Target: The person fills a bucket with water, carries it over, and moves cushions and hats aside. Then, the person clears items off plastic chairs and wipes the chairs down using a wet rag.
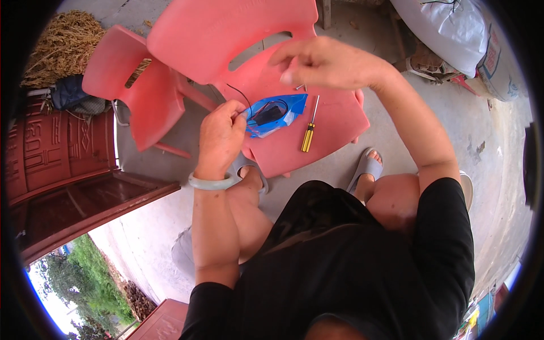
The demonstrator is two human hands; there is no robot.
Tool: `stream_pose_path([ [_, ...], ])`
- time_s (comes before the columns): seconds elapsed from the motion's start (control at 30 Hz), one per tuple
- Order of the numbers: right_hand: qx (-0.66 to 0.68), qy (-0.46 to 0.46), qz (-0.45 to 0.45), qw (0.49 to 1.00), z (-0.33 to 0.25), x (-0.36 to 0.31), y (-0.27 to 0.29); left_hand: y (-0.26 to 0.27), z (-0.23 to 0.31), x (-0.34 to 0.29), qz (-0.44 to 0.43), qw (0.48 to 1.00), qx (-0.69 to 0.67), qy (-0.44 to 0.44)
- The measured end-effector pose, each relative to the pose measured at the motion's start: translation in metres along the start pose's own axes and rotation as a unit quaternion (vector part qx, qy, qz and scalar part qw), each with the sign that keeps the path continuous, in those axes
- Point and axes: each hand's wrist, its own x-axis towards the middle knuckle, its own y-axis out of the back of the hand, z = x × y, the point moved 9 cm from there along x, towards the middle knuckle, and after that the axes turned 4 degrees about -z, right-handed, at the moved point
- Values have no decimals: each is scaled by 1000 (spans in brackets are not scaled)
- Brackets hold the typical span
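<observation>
On pink chair (317,136), blue casing (277,113), black wires (241,96)

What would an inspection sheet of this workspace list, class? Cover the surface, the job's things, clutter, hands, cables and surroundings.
Surface: red plastic chair seat used as a bench.
Job's things: blue plastic casing, opened, a black part inside; yellow-handled screwdriver lying beside it.
Clutter: nothing seen on the seat.
Hands: left hand pinches a thin black wire by the casing; right hand is raised above the seat, pinching small metal screws.
Cables: that one wire.
Surroundings: second red plastic chair, straw pile, white woven sack, red wooden door.
</observation>
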Motion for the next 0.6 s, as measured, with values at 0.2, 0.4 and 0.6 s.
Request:
stream_pose_path([
  [0.2,-227,-30,-127,965,72,-27,-43,5,3,-3,11,1000,15,-9],
  [0.4,-394,142,-154,895,47,-46,-122,8,-3,-5,11,1000,10,-5],
  [0.6,-423,199,-210,859,32,-45,-128,12,-5,-7,11,998,-56,35],
])
